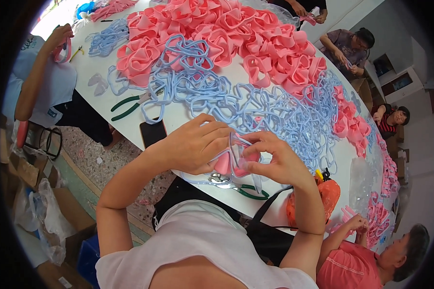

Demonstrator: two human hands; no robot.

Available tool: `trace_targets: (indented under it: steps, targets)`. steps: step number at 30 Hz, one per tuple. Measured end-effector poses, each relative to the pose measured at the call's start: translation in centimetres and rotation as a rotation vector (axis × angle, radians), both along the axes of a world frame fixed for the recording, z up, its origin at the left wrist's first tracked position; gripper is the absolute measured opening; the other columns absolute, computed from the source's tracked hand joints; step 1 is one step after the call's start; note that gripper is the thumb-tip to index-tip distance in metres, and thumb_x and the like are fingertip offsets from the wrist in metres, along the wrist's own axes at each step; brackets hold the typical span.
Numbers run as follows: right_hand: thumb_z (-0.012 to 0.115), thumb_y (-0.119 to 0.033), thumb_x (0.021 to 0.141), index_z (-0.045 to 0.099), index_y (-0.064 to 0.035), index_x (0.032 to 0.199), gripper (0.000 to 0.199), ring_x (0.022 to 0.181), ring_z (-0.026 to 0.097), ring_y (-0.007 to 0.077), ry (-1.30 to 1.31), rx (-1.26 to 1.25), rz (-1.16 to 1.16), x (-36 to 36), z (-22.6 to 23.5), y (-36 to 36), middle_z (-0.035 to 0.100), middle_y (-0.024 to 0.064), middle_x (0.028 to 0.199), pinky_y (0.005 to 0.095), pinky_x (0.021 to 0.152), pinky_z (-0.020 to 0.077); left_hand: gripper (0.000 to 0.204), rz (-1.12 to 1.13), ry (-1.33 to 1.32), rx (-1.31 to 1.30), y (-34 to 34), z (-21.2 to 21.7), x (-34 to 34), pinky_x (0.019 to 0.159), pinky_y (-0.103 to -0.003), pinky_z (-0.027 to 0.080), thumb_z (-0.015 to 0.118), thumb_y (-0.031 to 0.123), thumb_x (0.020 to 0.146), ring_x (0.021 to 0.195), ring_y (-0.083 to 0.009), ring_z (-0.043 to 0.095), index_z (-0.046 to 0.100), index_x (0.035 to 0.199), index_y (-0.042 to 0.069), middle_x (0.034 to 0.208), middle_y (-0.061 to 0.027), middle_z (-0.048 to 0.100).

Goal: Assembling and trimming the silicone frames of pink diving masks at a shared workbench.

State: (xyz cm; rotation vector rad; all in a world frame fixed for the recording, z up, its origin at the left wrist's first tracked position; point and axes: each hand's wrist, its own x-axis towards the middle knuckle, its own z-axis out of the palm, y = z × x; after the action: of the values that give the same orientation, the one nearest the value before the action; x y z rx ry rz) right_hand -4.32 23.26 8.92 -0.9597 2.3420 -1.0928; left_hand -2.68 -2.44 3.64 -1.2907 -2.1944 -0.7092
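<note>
One long white tabletop (pixel 101 103) carries everything, and its near edge runs just under the work, so a dropped part could slide off toward the person's lap.

The heap of pink bands (pixel 222 29) is loosely stacked; a knock might tumble some onto the tangle of pale blue loops (pixel 207 89). Those loops lie close beyond the fingers and could snag on a knuckle.

An orange bag (pixel 324 197) sits by the right forearm, where an elbow swung outward might bump it.

The left hand (pixel 195 144) has its grip bent closed over the left side of a clear-and-pink piece (pixel 223 164); the right hand (pixel 279 156) has its grip narrowed to thumb and fingertips at the other side. The piece is between them, just above the near edge. Uneven pull could twist it or make the smooth clear part slip.

Green-handled pliers (pixel 255 196) lie just below; a lowered wrist could nudge them over the edge.
</note>
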Motion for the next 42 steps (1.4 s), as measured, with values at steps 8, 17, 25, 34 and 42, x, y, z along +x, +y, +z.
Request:
trace_targets:
  steps: [8, 17, 25, 34, 42]
  targets:
    - [0.075, -0.024, 0.079, 0.071, -0.0041, 0.094, 0.025, 0.102, 0.057, 0.0287, 0.203, -0.002, -0.07, 1.0, -0.9, -0.9, 0.06, 0.0141, 0.114, 0.0362, 0.087, 0.0464, 0.029, 0.005, 0.125, -0.068, -0.3, -0.1, -0.1, 0.088, -0.048, 0.049, 0.076, 0.013, 0.065, 0.106, -0.0344, 0.061, 0.06, 0.083, -0.003, 0.115, -0.022, 0.061]
    - [0.078, -0.018, 0.08, 0.072, -0.0065, 0.098, 0.022, 0.104, 0.057, 0.0229, -0.132, -0.148, -0.065, 0.0, 0.0, 0.2, 0.06, 0.0105, 0.112, 0.0333, 0.091, 0.0424, 0.035, 0.033, 0.165, -0.086, -0.4, 1.0, 0.6, 0.095, -0.043, 0.048, 0.07, 0.019, 0.061, 0.11, -0.0326, 0.059, 0.064, 0.085, -0.006, 0.12, -0.0225, 0.06]
    - [0.075, -0.014, 0.083, 0.072, -0.0054, 0.102, 0.021, 0.114, 0.055, 0.0227, -0.158, -0.251, -0.021, -0.4, 0.6, 1.4, 0.06, 0.0104, 0.12, 0.0351, 0.1, 0.0394, 0.042, 0.108, 0.179, -0.074, -0.5, 1.2, 0.5, 0.091, -0.043, 0.048, 0.075, 0.025, 0.065, 0.111, -0.0288, 0.06, 0.068, 0.097, 0.0, 0.128, -0.0158, 0.06]
    - [0.064, -0.004, 0.091, 0.067, -0.0039, 0.114, 0.023, 0.085, 0.064, 0.0275, 0.33, -0.141, -0.294, 3.1, 1.9, 1.2, 0.066, 0.0126, 0.093, 0.0343, 0.075, 0.0503, 0.048, 0.195, 0.131, -0.113, -0.2, 0.9, 0.7, 0.085, -0.043, 0.047, 0.076, 0.028, 0.064, 0.106, -0.0274, 0.06, 0.066, 0.102, 0.001, 0.123, -0.014, 0.061]
    - [0.066, -0.003, 0.072, 0.069, 0.0039, 0.104, 0.033, 0.073, 0.06, 0.0206, 1.314, 0.114, -0.125, 4.6, 0.0, -1.1, 0.064, 0.0084, 0.088, 0.031, 0.058, 0.0444, 0.058, 0.234, 0.063, 0.094, 1.4, 1.0, 1.1, 0.086, -0.044, 0.044, 0.076, 0.025, 0.063, 0.104, -0.0312, 0.057, 0.059, 0.112, -0.001, 0.12, -0.0177, 0.059]
